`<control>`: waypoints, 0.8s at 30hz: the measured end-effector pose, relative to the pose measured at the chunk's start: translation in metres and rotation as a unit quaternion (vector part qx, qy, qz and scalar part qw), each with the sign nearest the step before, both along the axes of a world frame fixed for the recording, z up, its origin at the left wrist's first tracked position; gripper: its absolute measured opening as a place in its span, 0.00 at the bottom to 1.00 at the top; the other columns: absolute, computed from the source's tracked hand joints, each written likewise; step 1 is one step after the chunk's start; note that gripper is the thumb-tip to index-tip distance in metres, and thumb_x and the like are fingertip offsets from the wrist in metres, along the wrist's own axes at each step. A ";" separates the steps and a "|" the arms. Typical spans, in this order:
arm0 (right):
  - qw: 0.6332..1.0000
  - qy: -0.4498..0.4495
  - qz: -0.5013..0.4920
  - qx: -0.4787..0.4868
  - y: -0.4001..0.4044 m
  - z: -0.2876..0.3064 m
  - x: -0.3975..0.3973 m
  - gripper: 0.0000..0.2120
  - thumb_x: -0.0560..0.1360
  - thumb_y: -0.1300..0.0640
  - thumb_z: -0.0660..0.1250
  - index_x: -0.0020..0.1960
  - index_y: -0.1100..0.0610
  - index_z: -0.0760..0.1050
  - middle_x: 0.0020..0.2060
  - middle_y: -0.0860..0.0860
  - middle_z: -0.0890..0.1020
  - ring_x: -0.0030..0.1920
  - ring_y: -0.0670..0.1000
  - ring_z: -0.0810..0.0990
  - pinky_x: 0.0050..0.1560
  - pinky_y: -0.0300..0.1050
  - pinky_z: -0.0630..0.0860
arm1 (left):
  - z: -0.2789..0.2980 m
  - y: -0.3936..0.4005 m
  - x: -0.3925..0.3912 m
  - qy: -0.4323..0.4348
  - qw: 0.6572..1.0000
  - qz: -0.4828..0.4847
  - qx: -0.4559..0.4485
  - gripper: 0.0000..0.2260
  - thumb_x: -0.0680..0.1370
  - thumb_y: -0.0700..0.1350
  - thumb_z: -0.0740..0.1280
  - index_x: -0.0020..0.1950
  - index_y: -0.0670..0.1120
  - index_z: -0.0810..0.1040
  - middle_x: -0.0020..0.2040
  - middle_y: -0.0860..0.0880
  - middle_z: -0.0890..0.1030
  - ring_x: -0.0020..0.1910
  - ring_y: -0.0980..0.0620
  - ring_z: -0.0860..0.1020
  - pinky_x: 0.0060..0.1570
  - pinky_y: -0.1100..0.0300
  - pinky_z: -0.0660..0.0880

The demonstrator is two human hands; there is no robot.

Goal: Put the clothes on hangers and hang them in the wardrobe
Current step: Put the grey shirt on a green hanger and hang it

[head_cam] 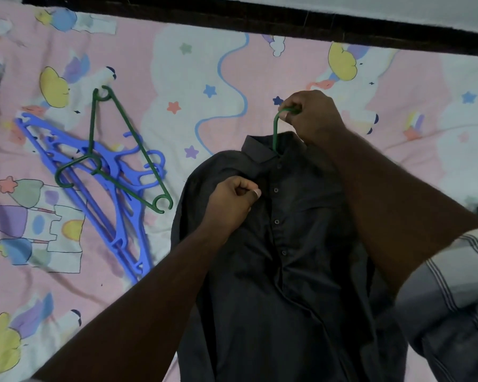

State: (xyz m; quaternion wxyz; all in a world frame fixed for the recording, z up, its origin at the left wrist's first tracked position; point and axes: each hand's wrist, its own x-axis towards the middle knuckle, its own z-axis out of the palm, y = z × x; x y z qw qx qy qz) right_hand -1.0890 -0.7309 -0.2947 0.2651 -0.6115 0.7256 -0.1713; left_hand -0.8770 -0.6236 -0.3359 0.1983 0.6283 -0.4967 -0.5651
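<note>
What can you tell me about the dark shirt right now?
The shirt is dark grey, smooth woven cloth, with a collar and a buttoned front placket. It faces up, over the patterned bedsheet, collar toward the far side. A green hanger's hook rises from the collar; the hanger's body is hidden inside. The right hand grips the hook. The left hand pinches cloth beside the placket, below the collar. The hem runs out of view.

My shirt (287, 244) is plain dark grey. The hanger (275, 130) in it is green, like the spare hanger (127, 150) lying over blue ones (100, 205). The bedsheet (204, 78) is pink with pastel cartoon unicorns and stars.
</note>
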 end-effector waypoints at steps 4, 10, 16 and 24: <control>0.998 -0.047 0.011 -0.030 0.012 0.062 0.003 0.06 0.77 0.59 0.71 0.53 0.57 0.84 0.42 0.49 0.83 0.44 0.49 0.82 0.46 0.38 0.75 | 0.044 0.000 -0.004 0.010 1.000 0.003 -0.028 0.03 0.76 0.45 0.74 0.42 0.51 0.82 0.36 0.53 0.83 0.33 0.56 0.80 0.48 0.50 0.82; 0.992 -0.099 0.014 -0.076 0.045 0.152 0.008 0.05 0.76 0.60 0.70 0.48 0.52 0.83 0.39 0.49 0.85 0.33 0.43 0.82 0.36 0.26 0.72 | 0.119 0.008 -0.006 0.011 0.998 0.007 -0.068 0.03 0.76 0.45 0.74 0.43 0.51 0.82 0.33 0.56 0.82 0.31 0.58 0.79 0.40 0.57 0.78; 0.976 -0.134 0.039 -0.169 0.080 0.292 0.021 0.07 0.75 0.59 0.70 0.45 0.48 0.84 0.34 0.41 0.83 0.35 0.42 0.83 0.40 0.34 0.77 | 0.226 0.028 -0.003 0.022 0.991 0.046 -0.126 0.03 0.75 0.49 0.75 0.44 0.52 0.82 0.34 0.56 0.82 0.29 0.59 0.79 0.33 0.65 0.74; 0.938 -0.151 0.091 -0.299 0.123 0.493 0.062 0.07 0.76 0.61 0.70 0.46 0.51 0.84 0.38 0.44 0.84 0.34 0.41 0.83 0.36 0.31 0.75 | 0.389 0.053 0.014 -0.017 0.950 0.142 -0.276 0.11 0.71 0.59 0.76 0.45 0.54 0.82 0.35 0.57 0.83 0.34 0.59 0.82 0.37 0.61 0.79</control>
